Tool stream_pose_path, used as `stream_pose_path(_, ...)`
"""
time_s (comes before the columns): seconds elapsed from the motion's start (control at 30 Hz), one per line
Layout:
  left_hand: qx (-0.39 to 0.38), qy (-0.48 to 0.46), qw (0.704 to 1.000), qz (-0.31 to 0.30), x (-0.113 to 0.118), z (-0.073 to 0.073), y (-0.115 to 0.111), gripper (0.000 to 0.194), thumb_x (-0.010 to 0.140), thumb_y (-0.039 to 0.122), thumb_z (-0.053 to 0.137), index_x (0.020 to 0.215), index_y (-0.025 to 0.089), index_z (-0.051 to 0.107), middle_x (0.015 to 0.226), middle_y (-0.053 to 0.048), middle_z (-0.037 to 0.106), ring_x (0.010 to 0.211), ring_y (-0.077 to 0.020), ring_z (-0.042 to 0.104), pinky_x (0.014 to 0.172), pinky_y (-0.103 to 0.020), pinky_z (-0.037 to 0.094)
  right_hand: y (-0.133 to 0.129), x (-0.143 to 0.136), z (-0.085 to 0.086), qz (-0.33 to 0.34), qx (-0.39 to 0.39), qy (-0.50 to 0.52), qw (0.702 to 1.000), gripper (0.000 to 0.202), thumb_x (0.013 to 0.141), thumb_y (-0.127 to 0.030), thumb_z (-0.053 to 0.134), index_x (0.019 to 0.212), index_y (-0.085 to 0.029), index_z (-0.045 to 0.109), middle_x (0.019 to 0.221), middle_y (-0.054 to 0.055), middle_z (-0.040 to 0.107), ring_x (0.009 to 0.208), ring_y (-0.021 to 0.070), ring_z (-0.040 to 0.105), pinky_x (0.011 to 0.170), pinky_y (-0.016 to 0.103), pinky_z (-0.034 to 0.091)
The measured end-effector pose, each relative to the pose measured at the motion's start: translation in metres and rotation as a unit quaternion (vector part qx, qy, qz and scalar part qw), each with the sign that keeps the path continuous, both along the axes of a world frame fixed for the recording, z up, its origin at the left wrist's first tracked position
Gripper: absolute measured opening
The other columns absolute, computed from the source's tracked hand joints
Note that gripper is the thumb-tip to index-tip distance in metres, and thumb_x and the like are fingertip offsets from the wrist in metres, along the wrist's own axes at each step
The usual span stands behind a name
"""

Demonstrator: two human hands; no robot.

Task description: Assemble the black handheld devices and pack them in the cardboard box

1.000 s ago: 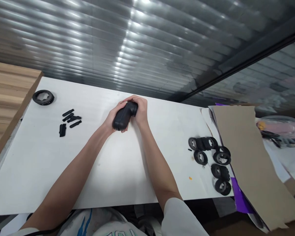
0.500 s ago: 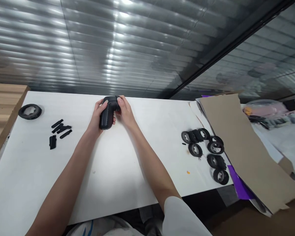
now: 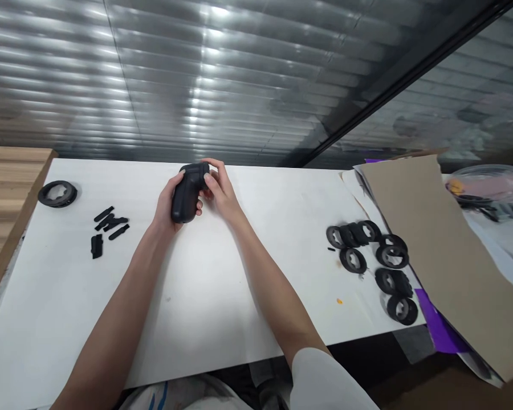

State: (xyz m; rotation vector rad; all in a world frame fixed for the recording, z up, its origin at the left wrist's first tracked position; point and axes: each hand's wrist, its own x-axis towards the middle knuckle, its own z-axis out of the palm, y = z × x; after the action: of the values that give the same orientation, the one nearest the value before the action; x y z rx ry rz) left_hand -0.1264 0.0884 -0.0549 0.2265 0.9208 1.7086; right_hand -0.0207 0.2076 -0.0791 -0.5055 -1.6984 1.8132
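A black angled handheld device [image 3: 185,196], smooth and rounded with a short head bent to the right, is held up over the far part of the white table. My left hand [image 3: 166,206] is wrapped round its body, thumb on the upper left side and fingertips showing at the right edge. At the head's end my right hand [image 3: 223,195] grips with thumb and fingers, the index finger reaching over the top. The device's underside is hidden by my hands.
Small black plastic parts [image 3: 111,222] and a black ring [image 3: 57,194] lie on the white table [image 3: 205,319] at left. Several black rings [image 3: 353,260] lie at right beside a cardboard sheet [image 3: 448,245]. A ribbed metallic wall [image 3: 162,85] stands behind.
The device has turned in my hands, so its marked side no longer shows and a plain face does. My right fingers have shifted on the head. The view has moved slightly.
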Motion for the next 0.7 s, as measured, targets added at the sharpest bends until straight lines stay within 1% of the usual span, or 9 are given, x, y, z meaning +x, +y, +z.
stream_pose_path(0.1,-0.008,0.022,1.000,0.011,0.003,-0.001,0.000,0.047,0.095,0.058,0.076,0.119,0.018,0.067,0.078,-0.002,0.069,0.052,-0.0136,0.064,0.047,-0.024,0.052,0.002,0.000,-0.003,0.002,-0.003,-0.010,1.000,0.065,0.087,-0.082,0.078,0.132,-0.037,0.064,0.085,-0.004,0.060,0.068,0.0168,0.060,0.058,0.030,0.050)
stream_pose_path(0.2,-0.001,0.083,0.996,0.021,0.006,-0.002,-0.001,0.059,0.088,0.057,0.085,0.129,0.024,0.058,0.080,0.001,0.070,0.053,-0.0155,0.066,0.049,-0.025,0.054,0.003,-0.001,-0.006,-0.007,-0.003,-0.025,1.000,0.067,0.087,-0.088,0.073,0.127,-0.034,0.064,0.080,-0.005,0.059,0.066,0.0161,0.059,0.059,0.029,0.047)
stream_pose_path(0.3,0.008,0.142,0.989,0.027,0.008,-0.001,-0.003,0.065,0.085,0.055,0.089,0.132,0.028,0.053,0.079,0.002,0.070,0.054,-0.0174,0.067,0.051,-0.027,0.055,0.004,-0.001,-0.007,-0.022,0.005,-0.032,0.999,0.068,0.089,-0.092,0.067,0.122,-0.032,0.064,0.076,-0.006,0.057,0.062,0.0147,0.055,0.058,0.029,0.041)
stream_pose_path(0.37,0.007,0.162,0.986,0.030,0.009,0.001,-0.005,0.064,0.085,0.053,0.089,0.132,0.028,0.053,0.079,0.002,0.070,0.055,-0.0184,0.068,0.051,-0.028,0.056,0.004,0.000,-0.008,-0.021,0.005,-0.032,0.999,0.069,0.089,-0.093,0.065,0.122,-0.032,0.064,0.077,-0.006,0.058,0.062,0.0146,0.054,0.058,0.029,0.040)
stream_pose_path(0.47,0.001,0.178,0.983,0.040,0.011,0.003,-0.008,0.064,0.084,0.051,0.090,0.134,0.029,0.057,0.081,0.001,0.071,0.058,-0.0197,0.070,0.054,-0.030,0.058,0.003,0.000,-0.009,-0.017,0.001,-0.030,0.999,0.071,0.089,-0.095,0.064,0.124,-0.033,0.065,0.080,-0.004,0.060,0.065,0.0160,0.058,0.059,0.030,0.044)
stream_pose_path(0.6,0.003,0.201,0.978,0.052,0.011,0.000,-0.008,0.065,0.085,0.054,0.091,0.136,0.029,0.061,0.082,0.000,0.072,0.059,-0.0211,0.072,0.055,-0.030,0.058,0.002,-0.002,-0.005,-0.015,-0.023,-0.022,0.999,0.070,0.087,-0.093,0.068,0.122,-0.033,0.065,0.081,-0.003,0.057,0.065,0.0164,0.057,0.058,0.030,0.045)
stream_pose_path(0.67,0.003,0.195,0.979,0.050,0.010,-0.004,-0.005,0.065,0.088,0.055,0.091,0.140,0.030,0.062,0.090,-0.002,0.076,0.066,-0.0227,0.076,0.059,-0.031,0.061,0.001,-0.002,-0.001,-0.029,-0.031,-0.021,0.999,0.070,0.084,-0.093,0.071,0.120,-0.032,0.065,0.082,-0.003,0.057,0.064,0.0161,0.056,0.056,0.030,0.044)
stream_pose_path(0.7,-0.004,0.179,0.983,0.049,0.009,-0.006,-0.004,0.064,0.089,0.054,0.091,0.142,0.030,0.063,0.099,-0.003,0.079,0.075,-0.0235,0.079,0.064,-0.031,0.063,0.000,-0.002,0.001,-0.039,-0.033,-0.021,0.998,0.069,0.083,-0.092,0.072,0.118,-0.032,0.065,0.084,-0.002,0.058,0.065,0.0160,0.055,0.055,0.029,0.045)
